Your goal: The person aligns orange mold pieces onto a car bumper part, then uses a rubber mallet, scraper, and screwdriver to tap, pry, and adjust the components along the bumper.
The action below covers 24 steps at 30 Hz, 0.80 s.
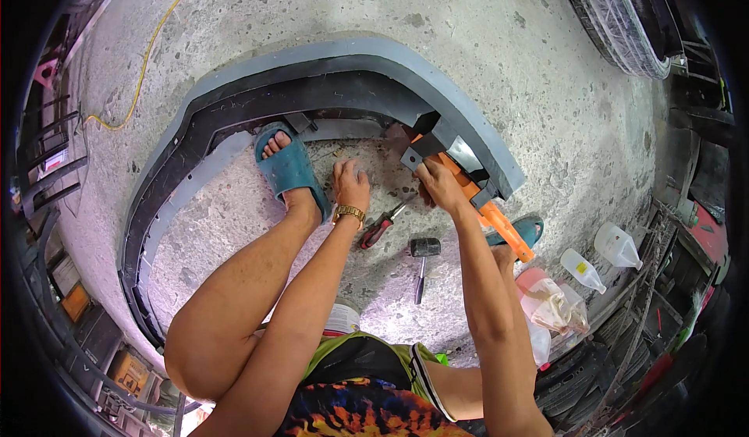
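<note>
A large grey car bumper [367, 58] lies curved on the concrete floor around my left foot in a teal sandal [289, 170]. My right hand [443, 186] grips an orange bar clamp [499, 222] set on the bumper's right end, next to a black bracket [425, 152]. My left hand [351, 185] rests flat on the floor inside the curve, a gold watch on its wrist. A red-handled screwdriver [380, 229] and a black mallet [423, 256] lie on the floor between my arms.
Two clear plastic bottles [601, 261] and a plastic bag [550, 304] sit at the right by stacked tyres. A tyre [616, 23] lies at top right. A yellow cord [144, 62] runs across the floor at upper left. Racks and boxes line the left.
</note>
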Tool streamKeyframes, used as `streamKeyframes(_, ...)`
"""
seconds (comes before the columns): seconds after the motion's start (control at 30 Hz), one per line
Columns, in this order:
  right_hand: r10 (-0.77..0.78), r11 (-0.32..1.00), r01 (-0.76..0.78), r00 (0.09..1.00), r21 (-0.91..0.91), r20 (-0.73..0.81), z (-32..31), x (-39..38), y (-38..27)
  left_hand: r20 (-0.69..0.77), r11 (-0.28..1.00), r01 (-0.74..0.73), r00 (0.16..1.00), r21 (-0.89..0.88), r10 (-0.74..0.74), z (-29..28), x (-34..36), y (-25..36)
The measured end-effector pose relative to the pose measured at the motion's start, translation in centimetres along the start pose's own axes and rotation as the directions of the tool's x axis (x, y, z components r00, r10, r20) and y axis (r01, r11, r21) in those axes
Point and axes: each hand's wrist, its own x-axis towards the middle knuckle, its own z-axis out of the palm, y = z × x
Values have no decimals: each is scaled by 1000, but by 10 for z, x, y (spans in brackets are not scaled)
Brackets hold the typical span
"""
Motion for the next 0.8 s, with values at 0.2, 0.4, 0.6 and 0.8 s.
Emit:
streamKeyframes(0.2,-199,967,234,943,106,-265,44,-10,45,492,734,483,839,-478,-232,17,4,23)
streamKeyframes(0.4,95,798,-82,995,597,10,77,-19,3,527,576,470,846,-669,-79,16,25,30)
streamKeyframes(0.6,-287,952,218,883,-216,-372,54,-8,15,548,508,546,820,-666,-163,18,31,52)
streamKeyframes(0.8,-238,949,170,939,-266,-250,27,-8,-6,599,463,621,771,-632,-216,5,32,72)
